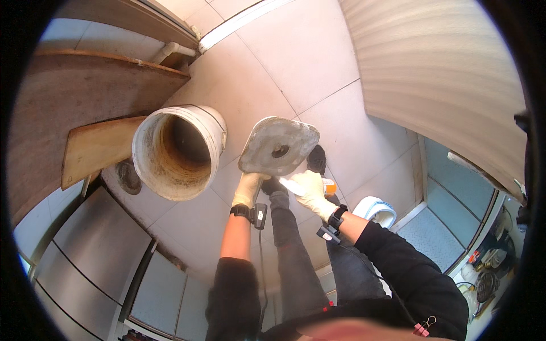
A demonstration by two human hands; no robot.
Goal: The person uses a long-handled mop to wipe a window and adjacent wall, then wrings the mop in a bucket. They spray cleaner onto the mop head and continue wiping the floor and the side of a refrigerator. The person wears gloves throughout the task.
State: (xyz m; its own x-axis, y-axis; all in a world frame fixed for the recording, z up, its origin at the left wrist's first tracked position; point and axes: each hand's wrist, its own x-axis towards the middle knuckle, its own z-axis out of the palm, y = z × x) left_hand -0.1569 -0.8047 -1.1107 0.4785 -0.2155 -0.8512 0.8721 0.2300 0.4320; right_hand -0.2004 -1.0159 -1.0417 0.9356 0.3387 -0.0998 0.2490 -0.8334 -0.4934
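A grey, stained square plate with rounded corners and a dark hole near its middle (264, 147) is held up in front of me. My left hand (250, 187), in a pale glove, grips it at its near edge. Just right of it, my right hand (310, 189), also gloved, is closed around a bottle or can with an orange part (329, 187). A white piece (291, 186) sticks out from that hand towards the plate. Whether it belongs to the same container, I cannot tell.
A large white bucket (147, 160), stained brown inside, stands at the left beside wooden boards (100, 147). A round floor drain or lid (129, 177) lies behind it. A white and blue container (375, 209) is near my right leg. A pale panel (439, 64) rises at the right.
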